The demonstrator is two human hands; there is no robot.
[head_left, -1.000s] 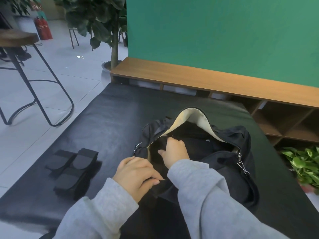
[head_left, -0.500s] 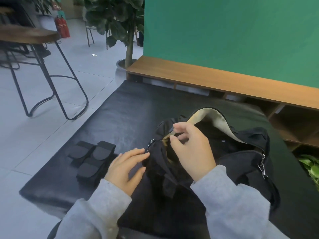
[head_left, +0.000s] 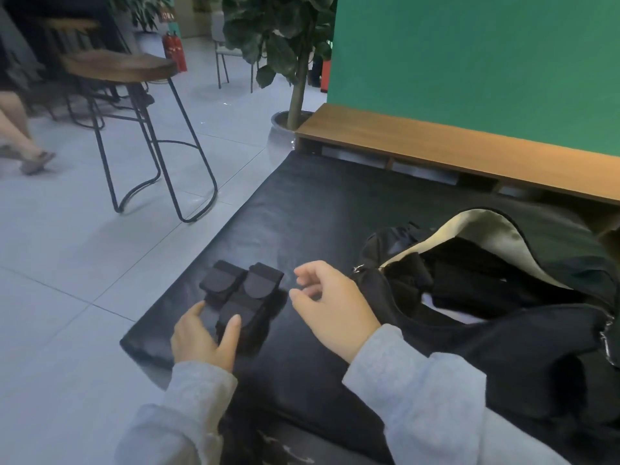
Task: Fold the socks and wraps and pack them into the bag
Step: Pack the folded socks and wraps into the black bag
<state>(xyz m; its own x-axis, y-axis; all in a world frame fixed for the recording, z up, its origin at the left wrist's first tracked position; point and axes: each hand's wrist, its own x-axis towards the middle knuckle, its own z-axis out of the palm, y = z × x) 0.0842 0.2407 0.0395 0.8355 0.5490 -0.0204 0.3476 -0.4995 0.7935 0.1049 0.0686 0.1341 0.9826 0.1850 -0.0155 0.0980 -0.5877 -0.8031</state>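
Observation:
Folded black wraps (head_left: 243, 292) lie in a small pile near the left edge of the black mat (head_left: 322, 209). My left hand (head_left: 204, 333) reaches over the nearest wrap, thumb and index finger spread on either side of it and touching it. My right hand (head_left: 330, 305) hovers just right of the pile, fingers loosely curled, holding nothing. The black bag (head_left: 503, 297) lies open to the right, its cream lining (head_left: 483, 226) turned up and dark folded items inside.
A wooden bench (head_left: 453, 146) runs along the green wall behind the mat. A bar stool (head_left: 141, 105) stands on the tiled floor to the left, a potted tree (head_left: 295, 78) behind it. A person's legs show at far left.
Both hands left the bag's opening and moved left to the wraps. The left hand now touches the nearest wrap. The view swung left.

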